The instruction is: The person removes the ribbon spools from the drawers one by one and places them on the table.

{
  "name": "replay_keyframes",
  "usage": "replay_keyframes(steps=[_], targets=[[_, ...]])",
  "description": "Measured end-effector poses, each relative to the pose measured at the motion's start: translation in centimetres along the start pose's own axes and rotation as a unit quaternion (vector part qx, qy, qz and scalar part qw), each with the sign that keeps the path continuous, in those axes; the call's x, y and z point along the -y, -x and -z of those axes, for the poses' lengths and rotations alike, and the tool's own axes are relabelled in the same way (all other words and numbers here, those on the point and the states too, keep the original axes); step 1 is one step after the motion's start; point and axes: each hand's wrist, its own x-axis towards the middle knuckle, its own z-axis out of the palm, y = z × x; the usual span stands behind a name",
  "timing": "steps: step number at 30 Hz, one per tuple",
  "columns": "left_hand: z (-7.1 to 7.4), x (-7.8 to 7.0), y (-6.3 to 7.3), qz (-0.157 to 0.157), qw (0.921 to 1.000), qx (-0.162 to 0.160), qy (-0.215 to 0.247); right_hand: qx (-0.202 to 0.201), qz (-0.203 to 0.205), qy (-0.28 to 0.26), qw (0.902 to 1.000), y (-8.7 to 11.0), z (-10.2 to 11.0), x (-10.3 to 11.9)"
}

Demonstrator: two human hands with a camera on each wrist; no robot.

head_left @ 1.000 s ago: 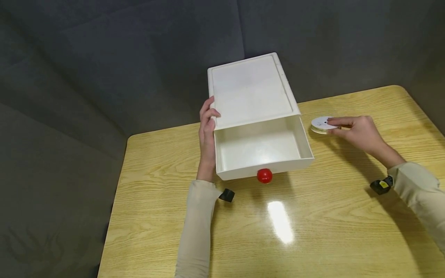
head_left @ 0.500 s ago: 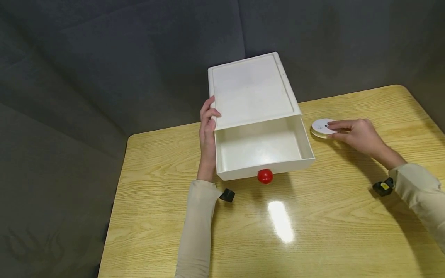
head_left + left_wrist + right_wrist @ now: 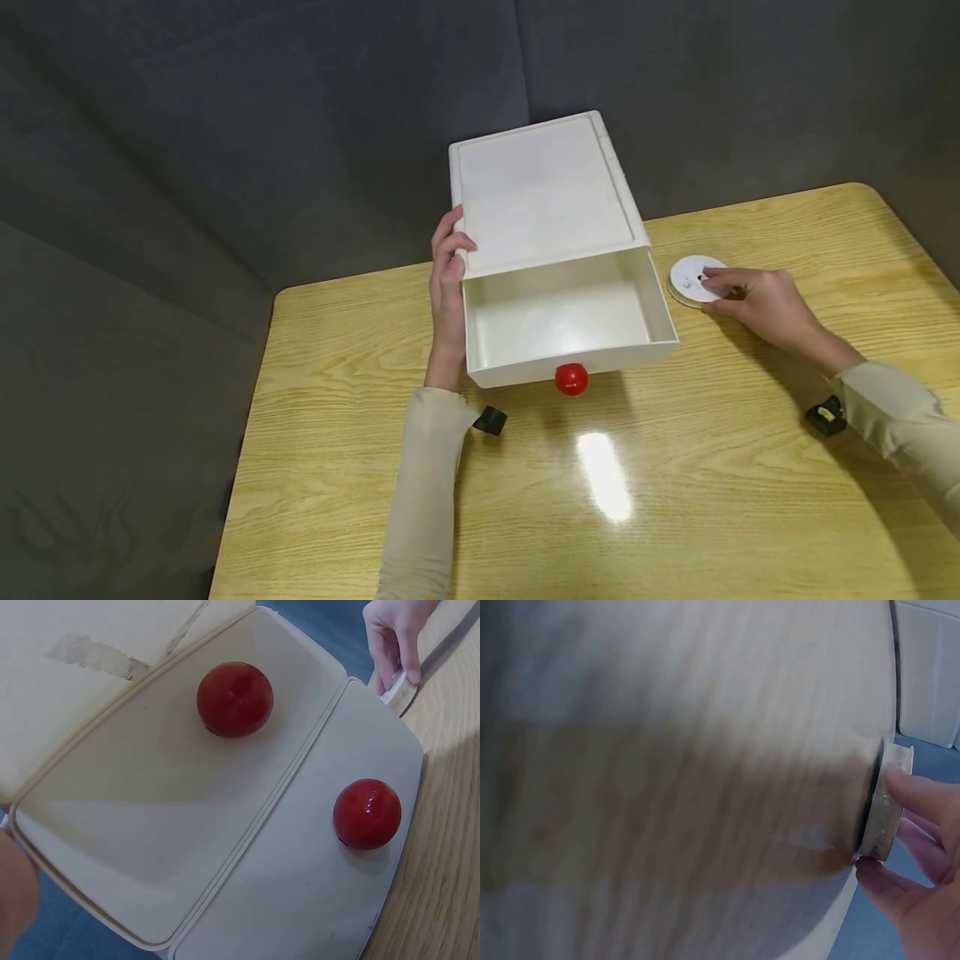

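Beside the box (image 3: 543, 196) the left hand (image 3: 448, 287) holds, the right hand (image 3: 776, 308) pinches a spool (image 3: 686, 281), likely light, best gripped edgewise.

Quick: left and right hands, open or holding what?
Left hand: holding the white drawer unit by its side.
Right hand: pinching the white spool.

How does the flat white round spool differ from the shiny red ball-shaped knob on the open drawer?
Colour: the flat white round spool has a white face; the shiny red ball-shaped knob is glossy red. Shape: the spool is a disc with a centre hole, the knob a ball. State: the right hand pinches the spool, while no hand touches the knob, fixed to the open white drawer. Both look round in the head view.
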Motion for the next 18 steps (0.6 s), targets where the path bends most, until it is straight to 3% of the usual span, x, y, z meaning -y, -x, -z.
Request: replay_keyframes(steps=[6,11,14,18], targets=[[-0.1,0.0,0.0,0.003,1.0000,0.000,0.003,0.011,-0.013,-0.009,0.9998,0.3,0.1,-0.2],[-0.1,0.0,-0.1,-0.003,1.0000,-0.001,0.003,0.045,-0.019,0.001,0.9988,0.3,1.0,0.3],[-0.1,0.0,0.0,0.003,1.0000,0.002,0.005,0.056,-0.036,0.007,0.9978,0.5,2.2,1.8],[0.0,0.0,0.1,-0.006,1.0000,0.003,0.007,0.016,-0.045,-0.006,0.9988,1.0,3.9,5.5]])
